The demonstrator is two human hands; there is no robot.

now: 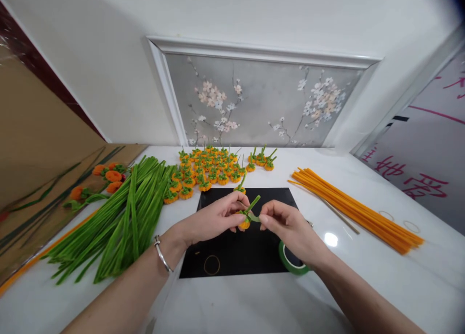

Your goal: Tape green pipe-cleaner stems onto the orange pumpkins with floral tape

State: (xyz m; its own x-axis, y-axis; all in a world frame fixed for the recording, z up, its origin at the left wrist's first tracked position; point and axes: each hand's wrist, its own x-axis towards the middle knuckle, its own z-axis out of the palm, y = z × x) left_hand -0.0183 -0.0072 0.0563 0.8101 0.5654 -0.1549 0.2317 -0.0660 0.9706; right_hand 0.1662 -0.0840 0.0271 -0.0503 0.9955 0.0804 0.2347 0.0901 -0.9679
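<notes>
My left hand (218,214) is closed on a small orange pipe-cleaner pumpkin (244,224) with a green stem slanting up to the right. Between the thumb and fingers of my right hand (288,222) is the end of a short green tape strip (254,218), which reaches to the base of the stem. Both hands are above a black mat (240,259). A roll of green tape (295,269) lies partly beneath my right hand. Just behind my left hand stands another small pumpkin (240,189), at the mat's far edge.
Many similar pumpkins (210,164) stand by the wall. Green pipe cleaners (119,218) are piled left, near orange pompom flowers (114,176) on cardboard. Orange pipe cleaners (359,210) and a thin stick (339,209) lie right. A thin ring (211,265) rests on the mat.
</notes>
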